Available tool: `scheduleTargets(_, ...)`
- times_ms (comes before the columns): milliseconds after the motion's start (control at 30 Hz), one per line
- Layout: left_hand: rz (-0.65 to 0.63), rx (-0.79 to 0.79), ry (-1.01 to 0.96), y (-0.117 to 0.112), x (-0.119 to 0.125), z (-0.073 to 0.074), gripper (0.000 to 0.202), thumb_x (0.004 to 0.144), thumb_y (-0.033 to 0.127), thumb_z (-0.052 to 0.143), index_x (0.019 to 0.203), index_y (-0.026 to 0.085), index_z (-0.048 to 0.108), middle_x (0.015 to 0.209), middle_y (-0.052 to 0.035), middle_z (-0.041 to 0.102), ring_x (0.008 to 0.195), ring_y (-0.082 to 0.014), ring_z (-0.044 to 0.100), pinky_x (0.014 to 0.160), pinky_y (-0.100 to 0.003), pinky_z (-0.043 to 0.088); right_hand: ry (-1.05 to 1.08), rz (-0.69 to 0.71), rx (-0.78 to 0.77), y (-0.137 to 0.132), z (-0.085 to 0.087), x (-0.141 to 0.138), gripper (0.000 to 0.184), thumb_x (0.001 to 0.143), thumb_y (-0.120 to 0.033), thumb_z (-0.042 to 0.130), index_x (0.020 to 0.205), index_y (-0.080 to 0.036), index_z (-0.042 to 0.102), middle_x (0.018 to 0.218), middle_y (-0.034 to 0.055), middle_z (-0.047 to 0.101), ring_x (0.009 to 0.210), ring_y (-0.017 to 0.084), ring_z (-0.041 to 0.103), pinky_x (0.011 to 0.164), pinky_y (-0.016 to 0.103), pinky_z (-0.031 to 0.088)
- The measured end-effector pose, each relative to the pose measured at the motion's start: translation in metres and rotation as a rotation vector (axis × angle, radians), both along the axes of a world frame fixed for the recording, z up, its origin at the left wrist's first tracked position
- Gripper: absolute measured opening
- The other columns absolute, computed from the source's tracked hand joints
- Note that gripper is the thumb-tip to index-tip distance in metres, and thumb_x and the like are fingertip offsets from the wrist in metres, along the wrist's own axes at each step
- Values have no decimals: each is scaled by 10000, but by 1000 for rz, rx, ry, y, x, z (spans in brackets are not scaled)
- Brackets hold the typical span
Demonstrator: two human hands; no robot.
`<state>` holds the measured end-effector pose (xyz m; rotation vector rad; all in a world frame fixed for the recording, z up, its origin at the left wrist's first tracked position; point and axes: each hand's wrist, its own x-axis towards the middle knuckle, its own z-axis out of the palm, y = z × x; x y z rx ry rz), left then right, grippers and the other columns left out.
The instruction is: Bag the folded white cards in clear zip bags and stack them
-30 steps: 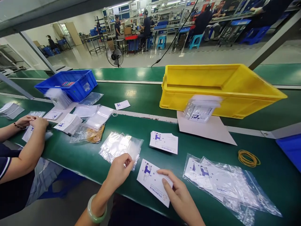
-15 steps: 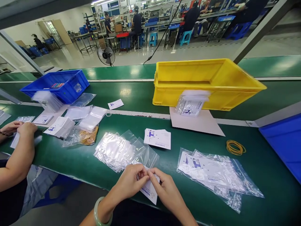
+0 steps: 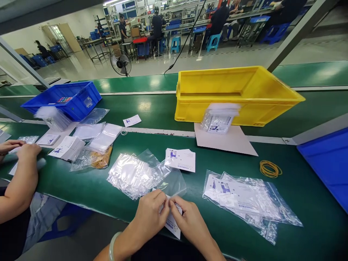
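Low in the middle, my left hand (image 3: pixel 152 211) and my right hand (image 3: pixel 189 217) meet with fingertips pinched together. Between them are a clear plastic bag (image 3: pixel 174 184), spreading out beyond the fingers, and a white printed card (image 3: pixel 172 225), showing below them. The fingers hide the place where card and bag meet. Just left of the bag lies a pile of clear plastic bags (image 3: pixel 132 174). A stack of printed cards (image 3: pixel 181 160) sits behind it. On the right are several bags with cards inside (image 3: pixel 244 195).
Behind stands a yellow bin (image 3: pixel 217 113), with bagged cards (image 3: pixel 219 121) on a cardboard sheet (image 3: pixel 228 143) before it. Rubber bands (image 3: pixel 270 169) lie at right, near a blue bin (image 3: pixel 328 170). A co-worker's arm (image 3: pixel 23 185), card stacks (image 3: pixel 65 146) and another blue bin (image 3: pixel 78 103) are at left.
The bag under my fingers has moved slightly right and down, away from the pile, and lies more spread out. My fingertips have shifted a little. The whole view has moved slightly.
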<state>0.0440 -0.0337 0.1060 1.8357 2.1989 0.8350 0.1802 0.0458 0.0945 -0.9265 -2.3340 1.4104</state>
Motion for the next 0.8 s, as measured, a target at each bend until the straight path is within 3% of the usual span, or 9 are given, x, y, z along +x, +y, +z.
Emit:
scheduleTargets(133, 123, 60, 133, -2, -5, 8, 225, 845, 86, 432, 660, 213, 448, 632, 0, 531, 594, -150, 528, 547, -264, 360, -12, 18, -14, -2, 2, 4, 344, 943, -334, 381, 648, -219, 516, 582, -13, 591, 527, 144, 544, 514, 231, 369)
scheduleTargets(267, -87, -58, 110, -8, 1, 15, 173, 803, 88, 475, 677, 207, 473, 679, -10, 573, 640, -165, 550, 560, -278, 366, -31, -29, -7, 2, 9, 8, 303, 940, -377, 404, 746, -220, 576, 593, -19, 597, 519, 150, 548, 528, 235, 393)
scheduleTargets(367, -163, -85, 40, -9, 7, 14, 149, 796, 94, 481, 697, 206, 491, 695, -7, 582, 641, -159, 549, 561, -274, 366, -39, -40, 32, 3, 12, 8, 324, 937, -356, 378, 691, -225, 543, 570, -21, 577, 511, 151, 544, 520, 238, 386)
scheduleTargets(533, -14, -83, -2, -5, -4, 18, 188, 780, 90, 450, 640, 209, 411, 634, 6, 526, 575, -137, 511, 539, -263, 336, -43, -2, 7, 7, 5, 16, 316, 931, -343, 401, 671, -231, 542, 585, -17, 613, 524, 155, 568, 516, 240, 386)
scheduleTargets(667, 146, -56, 65, -5, -15, 24, 210, 753, 80, 434, 611, 215, 360, 583, 21, 480, 508, -117, 444, 508, -260, 302, -48, -219, -52, 12, 6, 41, 320, 914, -459, 451, 740, -241, 610, 557, -10, 597, 493, 173, 551, 468, 253, 387)
scheduleTargets(800, 173, -57, 106, -3, -11, 24, 207, 752, 80, 431, 603, 214, 381, 575, 18, 499, 499, -111, 443, 496, -254, 308, -23, -581, -94, 4, 31, 66, 340, 880, -543, 519, 947, -260, 695, 583, 17, 611, 444, 185, 501, 412, 276, 393)
